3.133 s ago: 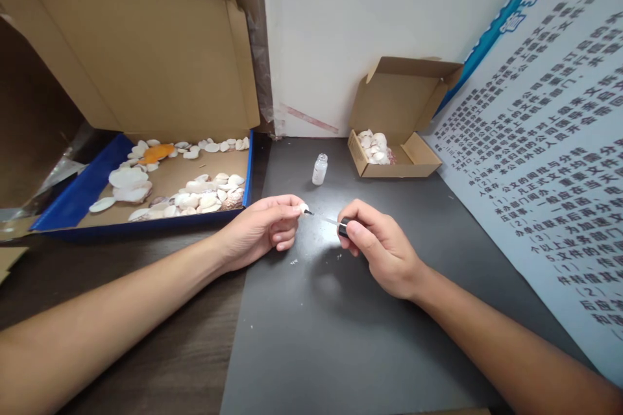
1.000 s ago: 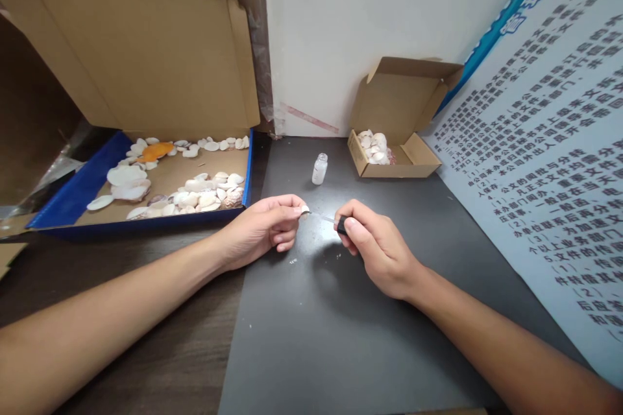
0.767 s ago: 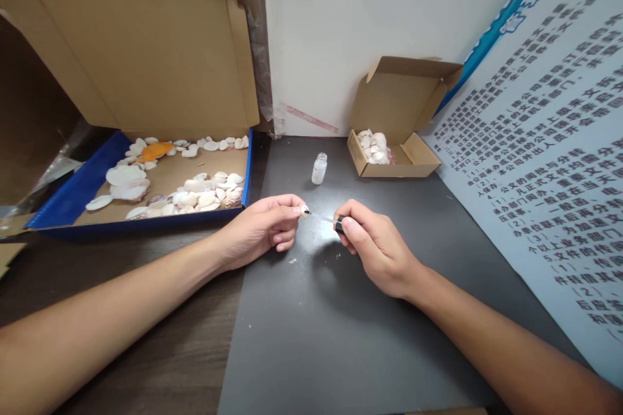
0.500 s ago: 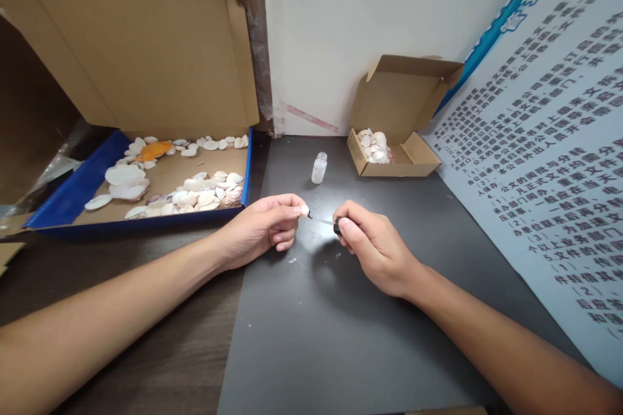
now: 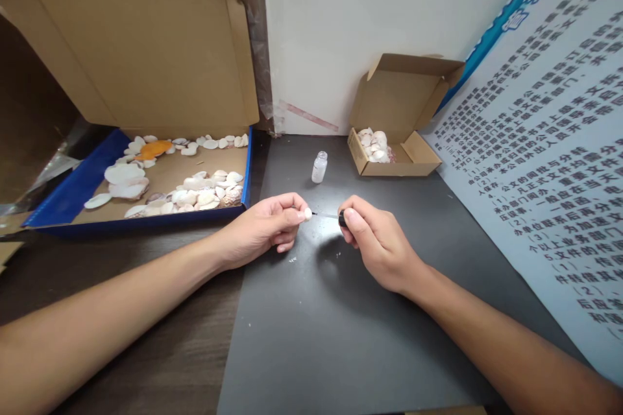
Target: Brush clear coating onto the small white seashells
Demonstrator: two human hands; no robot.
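Note:
Pinched between the thumb and fingertips of my left hand (image 5: 277, 224) is a small white shell (image 5: 308, 214). My right hand (image 5: 377, 240) grips the black cap of a brush (image 5: 342, 218), whose thin stem points left. The brush's dark tip meets the shell's right side or lies very close to it; I cannot tell which. Beyond both hands, a small uncapped glass bottle (image 5: 319, 168) with whitish contents stands upright on the dark grey mat (image 5: 311, 350).
At the left an open blue-sided box (image 5: 53, 211) holds many shells and an orange piece (image 5: 154, 150). A smaller open cardboard box (image 5: 399, 169) with shells stands at the back right. A printed board (image 5: 545, 162) leans along the right side, and a white panel (image 5: 370, 6) rises behind.
My right hand and the brush have shifted slightly up and to the right. My left hand has turned the shell a little, bringing more of its white face into view.

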